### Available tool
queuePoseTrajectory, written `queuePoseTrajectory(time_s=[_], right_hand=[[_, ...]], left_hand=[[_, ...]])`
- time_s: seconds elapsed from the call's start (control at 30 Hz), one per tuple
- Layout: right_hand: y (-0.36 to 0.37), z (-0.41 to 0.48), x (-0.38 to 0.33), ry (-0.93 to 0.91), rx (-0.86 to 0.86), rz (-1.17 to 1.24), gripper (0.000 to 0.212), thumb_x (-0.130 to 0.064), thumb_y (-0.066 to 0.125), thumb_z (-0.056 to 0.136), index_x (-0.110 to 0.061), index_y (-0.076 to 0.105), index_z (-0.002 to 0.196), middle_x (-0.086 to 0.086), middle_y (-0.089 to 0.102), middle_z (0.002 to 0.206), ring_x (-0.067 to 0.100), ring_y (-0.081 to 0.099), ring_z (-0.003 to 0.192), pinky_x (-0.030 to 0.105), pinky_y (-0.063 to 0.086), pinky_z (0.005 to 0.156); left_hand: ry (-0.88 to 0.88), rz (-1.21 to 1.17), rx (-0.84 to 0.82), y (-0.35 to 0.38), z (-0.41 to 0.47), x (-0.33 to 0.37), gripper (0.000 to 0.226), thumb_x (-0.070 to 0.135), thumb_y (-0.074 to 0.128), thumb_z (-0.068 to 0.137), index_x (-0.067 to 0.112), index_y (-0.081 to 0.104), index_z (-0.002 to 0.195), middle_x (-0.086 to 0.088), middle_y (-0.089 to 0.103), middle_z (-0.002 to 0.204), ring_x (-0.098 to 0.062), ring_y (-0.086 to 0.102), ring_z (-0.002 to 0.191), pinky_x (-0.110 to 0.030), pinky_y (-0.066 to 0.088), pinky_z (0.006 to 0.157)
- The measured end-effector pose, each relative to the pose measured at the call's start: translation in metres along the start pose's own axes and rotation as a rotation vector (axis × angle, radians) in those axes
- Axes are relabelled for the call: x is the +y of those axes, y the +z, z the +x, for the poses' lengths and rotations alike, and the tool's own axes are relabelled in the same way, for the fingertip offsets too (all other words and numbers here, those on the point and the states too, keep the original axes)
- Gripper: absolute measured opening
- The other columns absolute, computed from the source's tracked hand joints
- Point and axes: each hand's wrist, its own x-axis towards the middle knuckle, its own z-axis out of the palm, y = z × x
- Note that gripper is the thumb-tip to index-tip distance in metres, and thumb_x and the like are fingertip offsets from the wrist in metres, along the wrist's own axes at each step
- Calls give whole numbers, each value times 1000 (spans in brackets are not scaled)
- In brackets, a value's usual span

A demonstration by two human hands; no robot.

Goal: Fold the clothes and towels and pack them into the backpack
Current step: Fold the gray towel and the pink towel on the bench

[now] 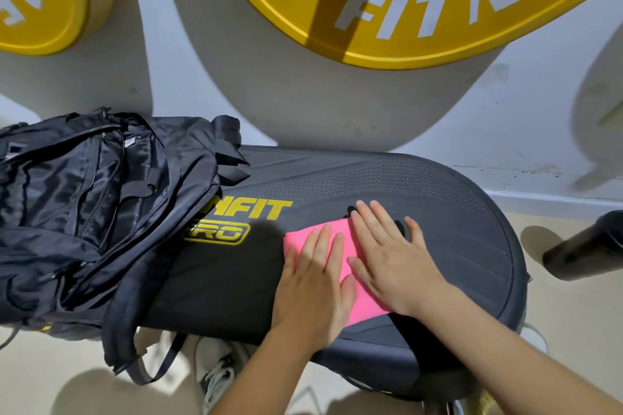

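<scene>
A folded pink towel [340, 239] lies on a black padded bench [438, 212] with yellow lettering. My left hand [313, 283] presses flat on the towel's left part, fingers straight. My right hand [391, 256] lies flat on its right part, fingers spread and reaching past the towel's far edge. A bit of black cloth [352, 209] peeks out beyond my right fingertips. The black backpack [87, 209] sits on the bench's left end, slumped, its straps hanging over the front edge.
Large yellow weight-plate decorations [421, 10] hang on the white wall behind the bench. A dark cylinder [586, 246] juts in at the right. A white sneaker [215, 371] stands on the beige floor below the bench.
</scene>
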Motion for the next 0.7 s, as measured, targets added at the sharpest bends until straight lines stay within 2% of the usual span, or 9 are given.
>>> queuePoseTrajectory(time_s=[0.03, 0.1, 0.17, 0.23, 0.33, 0.43, 0.5, 0.57, 0.7], right_hand=[[-1, -6, -1, -22, 64, -11, 62, -41, 31, 92, -10, 40, 145, 5, 32, 155, 22, 29, 143, 51, 34, 107], [9, -20, -2, -135, 158, 28, 54, -33, 41, 89, -9, 53, 135, 8, 49, 144, 24, 46, 133, 41, 40, 103], [19, -36, -4, -185, 126, 52, 50, -34, 35, 96, -10, 54, 135, 7, 51, 143, 23, 50, 130, 37, 47, 101], [29, -43, -2, -151, 71, 35, 55, -39, 19, 102, -13, 49, 140, 3, 44, 148, 20, 45, 135, 42, 45, 102], [34, -42, -1, -102, 9, -8, 61, -43, 9, 101, -16, 46, 141, 0, 42, 150, 16, 44, 134, 51, 46, 95], [28, -41, 0, -86, -24, -9, 62, -45, 10, 101, -18, 49, 139, -1, 45, 147, 15, 48, 131, 53, 50, 90], [20, -45, -1, -121, -10, -15, 61, -49, 15, 100, -17, 53, 136, 0, 48, 145, 16, 50, 130, 55, 43, 97], [15, -52, 0, -227, 42, -54, 58, -52, 31, 96, -16, 55, 134, 3, 49, 144, 19, 48, 132, 50, 29, 102], [19, -65, 6, -373, 77, -84, 61, -51, 43, 90, -13, 51, 138, 4, 46, 146, 19, 46, 133, 37, 26, 106]], left_hand=[[-14, -1, -24, -2, 0, 1, 64, 47, 36, 87, 12, 48, 140, -9, 43, 147, -23, 41, 136, -47, 28, 111], [-24, -12, -50, -4, 2, 1, 64, 48, 36, 85, 11, 53, 135, -8, 48, 143, -22, 47, 132, -47, 39, 104], [-19, -13, -64, -7, 5, -2, 63, 47, 36, 83, 12, 59, 130, -9, 54, 138, -22, 53, 126, -48, 46, 96], [24, -70, -51, -11, 6, -7, 58, 41, 37, 82, 13, 62, 126, -10, 57, 134, -25, 57, 122, -47, 48, 94], [76, -177, 55, -18, -13, -8, 42, 30, 45, 80, 18, 67, 114, -4, 63, 122, -21, 59, 112, -30, 52, 91], [117, -192, 53, -17, -46, -1, 47, 43, 48, 78, 19, 65, 115, 1, 62, 123, -14, 55, 112, -25, 47, 91], [151, -139, 23, -13, -57, 0, 51, 39, 44, 81, 13, 61, 122, -4, 58, 129, -18, 50, 121, -27, 40, 101], [198, -72, 42, -11, -58, -3, 50, 27, 38, 84, 8, 55, 127, -9, 57, 132, -22, 50, 125, -31, 39, 105], [280, 0, 70, -18, -51, -11, 57, 17, 32, 72, 6, 44, 127, -10, 62, 126, -23, 55, 118, -29, 48, 97]])
